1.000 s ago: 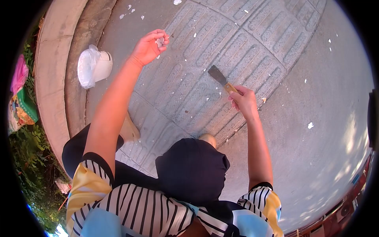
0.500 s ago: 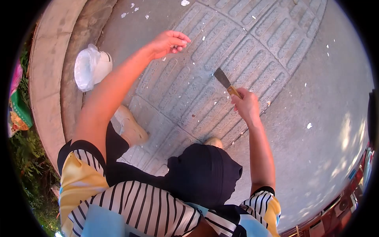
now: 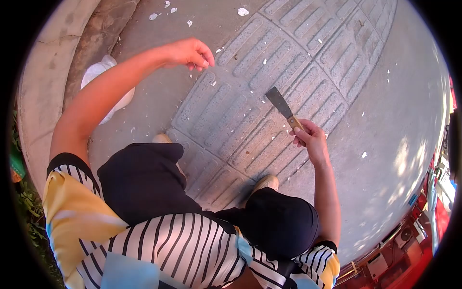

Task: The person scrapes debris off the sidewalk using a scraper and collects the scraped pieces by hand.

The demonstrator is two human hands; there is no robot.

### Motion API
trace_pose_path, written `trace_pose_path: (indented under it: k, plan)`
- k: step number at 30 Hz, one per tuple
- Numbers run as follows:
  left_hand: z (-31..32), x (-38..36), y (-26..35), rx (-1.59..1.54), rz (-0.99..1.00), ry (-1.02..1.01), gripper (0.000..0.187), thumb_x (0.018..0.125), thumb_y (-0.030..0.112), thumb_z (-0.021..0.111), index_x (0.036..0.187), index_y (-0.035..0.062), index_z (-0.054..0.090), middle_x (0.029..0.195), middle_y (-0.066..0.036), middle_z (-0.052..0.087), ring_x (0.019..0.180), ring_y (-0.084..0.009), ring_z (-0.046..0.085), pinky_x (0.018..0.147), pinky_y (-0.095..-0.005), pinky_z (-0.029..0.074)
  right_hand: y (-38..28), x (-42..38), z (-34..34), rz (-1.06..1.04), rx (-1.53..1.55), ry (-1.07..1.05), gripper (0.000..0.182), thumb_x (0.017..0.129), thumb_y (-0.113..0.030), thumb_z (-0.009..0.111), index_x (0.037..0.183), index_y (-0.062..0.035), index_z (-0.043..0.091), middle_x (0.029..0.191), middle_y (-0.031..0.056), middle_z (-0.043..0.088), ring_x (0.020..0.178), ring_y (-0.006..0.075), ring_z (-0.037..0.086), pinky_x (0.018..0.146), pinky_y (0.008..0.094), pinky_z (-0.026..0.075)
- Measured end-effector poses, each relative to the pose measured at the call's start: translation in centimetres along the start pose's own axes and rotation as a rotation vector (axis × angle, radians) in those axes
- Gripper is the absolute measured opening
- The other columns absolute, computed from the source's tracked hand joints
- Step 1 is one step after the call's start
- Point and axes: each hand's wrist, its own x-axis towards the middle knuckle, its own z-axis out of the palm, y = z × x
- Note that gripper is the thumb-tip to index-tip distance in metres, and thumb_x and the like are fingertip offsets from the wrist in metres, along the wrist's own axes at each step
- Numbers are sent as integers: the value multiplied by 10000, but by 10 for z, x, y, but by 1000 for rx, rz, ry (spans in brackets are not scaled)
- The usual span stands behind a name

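My right hand [image 3: 310, 139] is wrapped round the wooden handle of a putty knife [image 3: 281, 106], its dark flat blade pointing up and left over the ribbed paving tiles [image 3: 231, 106]. Over the left edge of these tiles hangs my left hand [image 3: 192, 54], fingers curled down and thumb close to the index fingertip; I cannot tell what is pinched there. A white bucket with a clear plastic bag [image 3: 96, 72] stands left of the tiles, partly hidden by my left forearm.
Small white scraps [image 3: 243, 11] lie scattered on the grey pavement [image 3: 365, 120]. A stone kerb [image 3: 50, 67] curves along the left, with plants [image 3: 31, 212] beyond it. My shoe [image 3: 267, 183] rests on the tiles. Red items and equipment [image 3: 404, 236] stand at the lower right.
My left hand has moved left towards the bucket, its fingers now hanging lower. The putty knife has shifted slightly right and down in my right hand. My view and legs have shifted.
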Motion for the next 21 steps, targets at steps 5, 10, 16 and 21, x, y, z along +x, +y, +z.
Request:
trace_pose_path:
  k: [5, 10, 16, 21]
  plan:
    - [32, 39, -90, 222, 213, 245, 182, 805, 175, 641, 939, 53, 635, 755, -27, 594, 697, -158, 570, 627, -318, 448, -23, 11, -10, 108, -122, -65, 229, 879, -77, 576, 1095, -14, 617, 847, 19, 639, 662, 74, 543, 582, 212, 432]
    - [65, 45, -115, 503, 379, 370, 219, 773, 172, 643, 938, 62, 552, 826, -116, 601, 756, -304, 589, 658, -411, 458, -33, 32, 12, 179, -137, -161, 226, 896, -103, 578, 1102, -17, 608, 866, 34, 649, 658, 80, 554, 583, 219, 434]
    - [65, 53, -110, 739, 406, 343, 125, 805, 133, 568, 868, 60, 487, 859, -137, 615, 843, -352, 605, 667, -470, 476, -11, 59, 85, 195, 92, -182, 236, 896, -94, 580, 1105, 10, 605, 876, 55, 652, 665, 91, 568, 578, 225, 439]
    - [61, 55, -116, 407, 391, 327, 112, 798, 117, 581, 838, 60, 494, 779, -92, 582, 740, -269, 594, 614, -406, 459, 0, 62, 105, 180, 131, -174, 234, 893, -90, 581, 1104, 8, 610, 852, 37, 646, 649, 83, 559, 564, 216, 432]
